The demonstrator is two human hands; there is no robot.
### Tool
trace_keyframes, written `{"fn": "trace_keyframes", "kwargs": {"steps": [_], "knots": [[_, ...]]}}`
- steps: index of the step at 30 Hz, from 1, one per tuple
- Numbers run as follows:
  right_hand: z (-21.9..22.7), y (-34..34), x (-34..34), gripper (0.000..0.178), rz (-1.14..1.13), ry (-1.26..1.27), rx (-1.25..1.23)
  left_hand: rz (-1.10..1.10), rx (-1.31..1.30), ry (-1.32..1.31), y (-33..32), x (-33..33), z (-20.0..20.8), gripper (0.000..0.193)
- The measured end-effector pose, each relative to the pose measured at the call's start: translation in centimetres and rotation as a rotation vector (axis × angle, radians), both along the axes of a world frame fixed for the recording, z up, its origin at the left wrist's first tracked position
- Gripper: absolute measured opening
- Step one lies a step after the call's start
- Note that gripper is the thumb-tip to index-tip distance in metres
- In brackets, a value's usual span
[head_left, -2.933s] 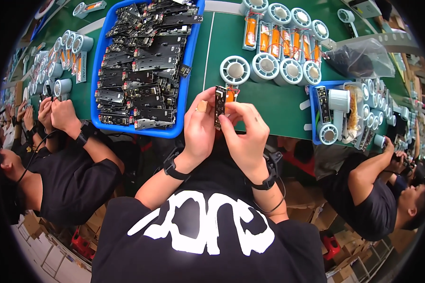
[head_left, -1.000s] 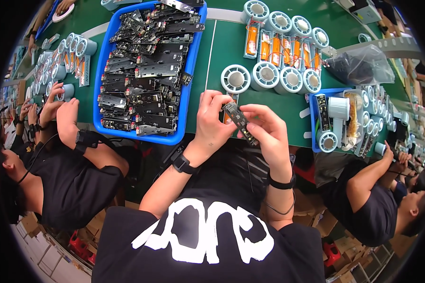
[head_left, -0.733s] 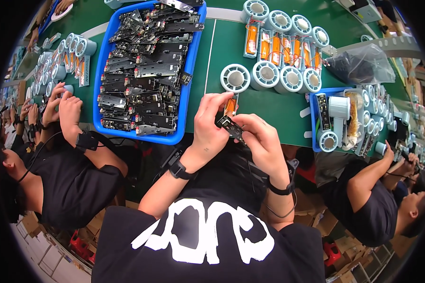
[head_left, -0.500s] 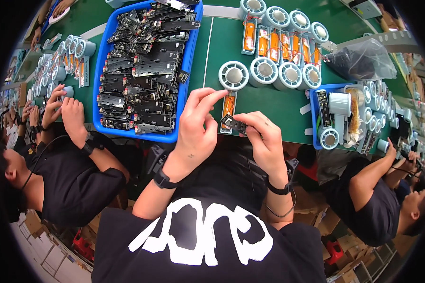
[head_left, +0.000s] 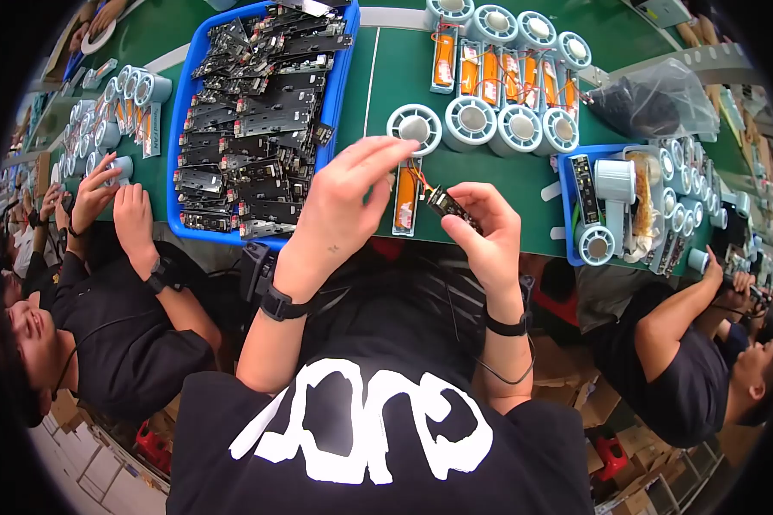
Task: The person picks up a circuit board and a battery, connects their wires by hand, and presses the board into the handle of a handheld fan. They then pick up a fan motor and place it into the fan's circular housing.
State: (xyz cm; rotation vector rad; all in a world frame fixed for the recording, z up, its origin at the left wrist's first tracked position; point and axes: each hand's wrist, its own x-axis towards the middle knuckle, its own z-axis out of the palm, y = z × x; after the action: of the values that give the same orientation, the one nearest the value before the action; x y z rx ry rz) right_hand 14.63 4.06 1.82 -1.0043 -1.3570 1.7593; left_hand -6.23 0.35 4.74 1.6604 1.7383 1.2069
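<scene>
My right hand (head_left: 488, 225) pinches a small black circuit board (head_left: 448, 206), tilted above the table's near edge. Red, yellow and dark wires (head_left: 419, 174) run from the board up to the neck of a pale blue handheld fan (head_left: 414, 129). The fan lies face up, its handle toward me and uncovered, showing an orange battery (head_left: 405, 197) inside. My left hand (head_left: 345, 196) reaches over from the left with fingers stretched out. Its fingertips rest at the lower rim of the fan head, and the thumb stays apart from them.
To the left stands a blue bin (head_left: 335, 112) heaped with black circuit boards. More handheld fans (head_left: 517, 129) lie in two rows behind right. A smaller blue tray (head_left: 569, 215) with fan parts and a plastic bag (head_left: 653, 103) sit right. Co-workers sit on both sides.
My right hand has turned the circuit board and drawn it right, away from the handle, so the wires now show. My left hand has shifted slightly left and up over the fan head.
</scene>
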Motion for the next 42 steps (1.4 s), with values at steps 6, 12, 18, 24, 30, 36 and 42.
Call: {"fn": "trace_keyframes", "kwargs": {"steps": [6, 12, 18, 24, 30, 36, 42], "knots": [[-1.0, 0.4, -0.1, 0.034, -0.011, 0.019, 0.026, -0.19, 0.036, 0.167, 0.1, 0.6, -1.0, 0.025], [-1.2, 0.6, 0.6, 0.036, 0.112, -0.135, 0.212, -0.134, 0.03, 0.108, -0.2, 0.6, -2.0, 0.025], [-1.1, 0.6, 0.6, 0.034, 0.014, -0.086, 0.154, -0.074, 0.082, 0.118, -0.7, 0.6, -2.2, 0.02], [-1.8, 1.1, 0.8, 0.032, -0.067, 0.021, 0.023, 0.041, 0.004, -0.127, -0.3, 1.1, -1.4, 0.01], [-2.1, 1.0, -0.1, 0.032, -0.053, 0.046, 0.029, 0.179, -0.13, -0.834, -0.2, 2.4, -1.7, 0.009], [-2.2, 0.7, -0.8, 0.031, -0.098, 0.145, -0.018, 0.223, -0.122, -0.808, 0.0, 4.4, -2.0, 0.013], [-2.7, 0.6, -0.8, 0.03, -0.104, 0.228, -0.075, 0.068, -0.063, -0.374, -1.0, 5.0, -2.9, 0.031]]}}
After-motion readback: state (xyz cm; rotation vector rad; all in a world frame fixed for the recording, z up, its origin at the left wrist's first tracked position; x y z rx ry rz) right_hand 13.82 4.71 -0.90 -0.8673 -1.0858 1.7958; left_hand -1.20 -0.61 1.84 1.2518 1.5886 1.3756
